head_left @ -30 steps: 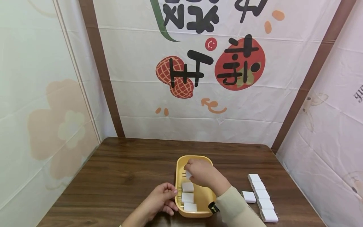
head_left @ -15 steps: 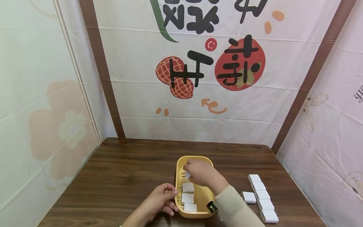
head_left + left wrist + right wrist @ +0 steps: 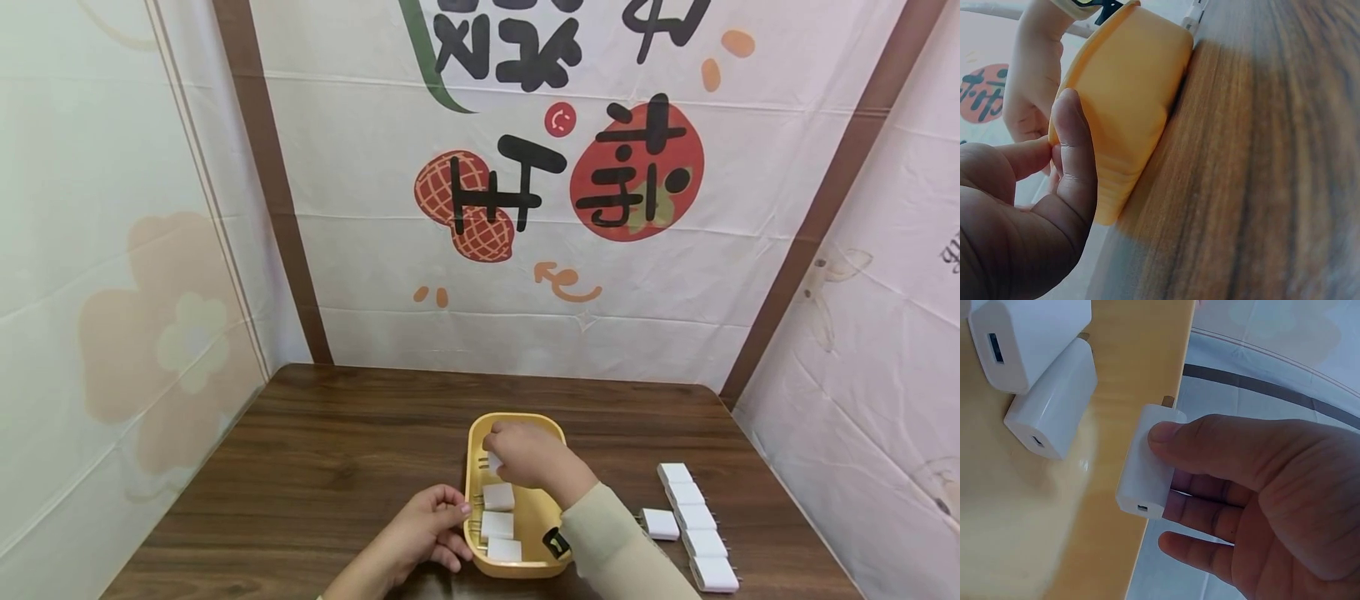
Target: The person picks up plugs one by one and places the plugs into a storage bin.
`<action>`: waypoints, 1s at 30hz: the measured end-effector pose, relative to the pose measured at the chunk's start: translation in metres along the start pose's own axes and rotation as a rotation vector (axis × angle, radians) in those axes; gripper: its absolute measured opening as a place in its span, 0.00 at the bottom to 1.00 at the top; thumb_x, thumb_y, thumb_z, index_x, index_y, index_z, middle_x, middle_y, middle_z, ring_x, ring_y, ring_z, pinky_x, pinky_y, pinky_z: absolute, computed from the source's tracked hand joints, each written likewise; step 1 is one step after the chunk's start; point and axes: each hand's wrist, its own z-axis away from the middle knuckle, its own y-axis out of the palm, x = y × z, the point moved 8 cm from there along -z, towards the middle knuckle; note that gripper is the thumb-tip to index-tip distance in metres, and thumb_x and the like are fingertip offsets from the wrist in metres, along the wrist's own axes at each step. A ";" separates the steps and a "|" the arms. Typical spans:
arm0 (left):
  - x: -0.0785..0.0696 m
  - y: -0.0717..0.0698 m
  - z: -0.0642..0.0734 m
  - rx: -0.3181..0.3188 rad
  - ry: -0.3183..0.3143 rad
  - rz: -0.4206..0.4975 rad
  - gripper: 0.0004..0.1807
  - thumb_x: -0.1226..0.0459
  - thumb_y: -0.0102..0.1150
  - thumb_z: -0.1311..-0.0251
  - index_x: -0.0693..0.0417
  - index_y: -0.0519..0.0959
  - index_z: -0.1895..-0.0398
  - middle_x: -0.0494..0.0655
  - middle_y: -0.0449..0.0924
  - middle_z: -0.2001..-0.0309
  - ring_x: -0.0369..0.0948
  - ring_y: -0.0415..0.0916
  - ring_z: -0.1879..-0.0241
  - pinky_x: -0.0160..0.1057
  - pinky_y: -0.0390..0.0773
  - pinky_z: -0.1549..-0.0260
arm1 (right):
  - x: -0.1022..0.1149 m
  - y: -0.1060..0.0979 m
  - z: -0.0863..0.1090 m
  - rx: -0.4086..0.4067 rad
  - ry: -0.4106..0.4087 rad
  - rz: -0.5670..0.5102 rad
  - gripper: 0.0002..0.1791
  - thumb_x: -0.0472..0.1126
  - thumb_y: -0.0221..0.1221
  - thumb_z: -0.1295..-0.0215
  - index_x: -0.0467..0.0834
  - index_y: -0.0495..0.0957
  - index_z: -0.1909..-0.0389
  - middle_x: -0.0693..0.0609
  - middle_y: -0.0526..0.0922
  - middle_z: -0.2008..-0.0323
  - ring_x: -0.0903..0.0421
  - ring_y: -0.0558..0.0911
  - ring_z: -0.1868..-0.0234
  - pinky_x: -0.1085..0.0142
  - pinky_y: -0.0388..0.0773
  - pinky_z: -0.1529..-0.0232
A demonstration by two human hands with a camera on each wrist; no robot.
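My right hand [image 3: 528, 457] reaches over the far left part of a yellow tray [image 3: 536, 525]. It pinches a white charger plug [image 3: 1147, 462] between thumb and fingers; in the head view the plug's metal prongs point left, toward the tray wall. At the tray's near left side, my left hand [image 3: 431, 525] pinches the rim between thumb and finger, as the left wrist view also shows. Inside the tray along that side lie three more white chargers: a far one [image 3: 498, 497], a middle one [image 3: 497, 526] and a near one [image 3: 504, 550].
To the right of the tray, a slanting row of several white chargers [image 3: 693, 517] lies on the dark wooden table [image 3: 360, 433]. A single charger [image 3: 660, 524] sits just left of that row. A printed curtain [image 3: 375, 333] hangs behind the table.
My right hand, with the charger, has shifted very slightly left over the tray, and its sleeve has moved a little left too. The left hand keeps its place on the rim.
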 end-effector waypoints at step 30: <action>-0.003 0.000 -0.004 0.019 -0.019 0.008 0.15 0.59 0.56 0.25 0.61 0.67 0.48 0.54 0.82 0.65 0.40 0.85 0.75 0.33 0.84 0.79 | 0.002 0.016 -0.007 0.048 -0.025 0.015 0.16 0.40 0.71 0.38 0.47 0.85 0.50 0.55 0.83 0.56 0.62 0.82 0.59 0.69 0.83 0.56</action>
